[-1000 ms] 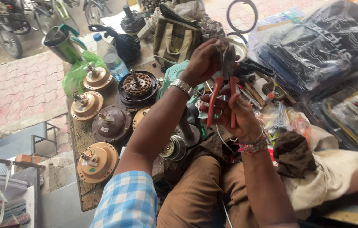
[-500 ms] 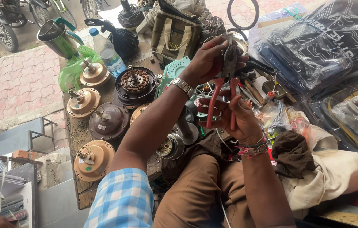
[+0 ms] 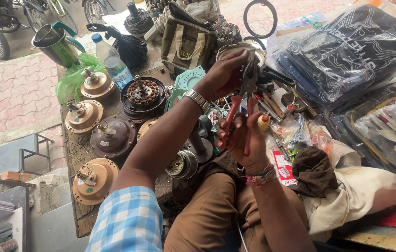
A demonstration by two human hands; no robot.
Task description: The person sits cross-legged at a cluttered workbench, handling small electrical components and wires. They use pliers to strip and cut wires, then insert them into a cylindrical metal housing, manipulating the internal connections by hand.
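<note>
- A pair of pliers [image 3: 241, 109] with red-sleeved handles is held upright above the workbench [image 3: 74, 154], just right of the picture's centre; its long axis runs from 6 o'clock to 12 o'clock, with the dark metal head uppermost and the handles spread slightly downward.
- The right hand [image 3: 247, 140] is wrapped around the handles from below, fingers closed on the red grips; a band of threads is worn at its wrist.
- The left hand [image 3: 223, 74] is curled at the steel head of the pliers, its fingertips pinched there; whether something small is gripped between them cannot be told. A metal watch [image 3: 196, 99] is worn on that wrist, and a blue checked sleeve [image 3: 128, 219] is seen at 7 o'clock.
- Round fan motor housings are laid at 9 o'clock: tan, domed ones [image 3: 94, 181] and a dark brown one [image 3: 113, 136], all smooth metal with short shafts.
- An open motor with copper windings [image 3: 143, 93] is set at 11 o'clock.
- A steel jug [image 3: 55, 43] and a clear plastic bottle [image 3: 112, 60] are stood at 10 o'clock.
- Glossy plastic-wrapped packets [image 3: 347, 56] are piled at 2 o'clock.
</note>
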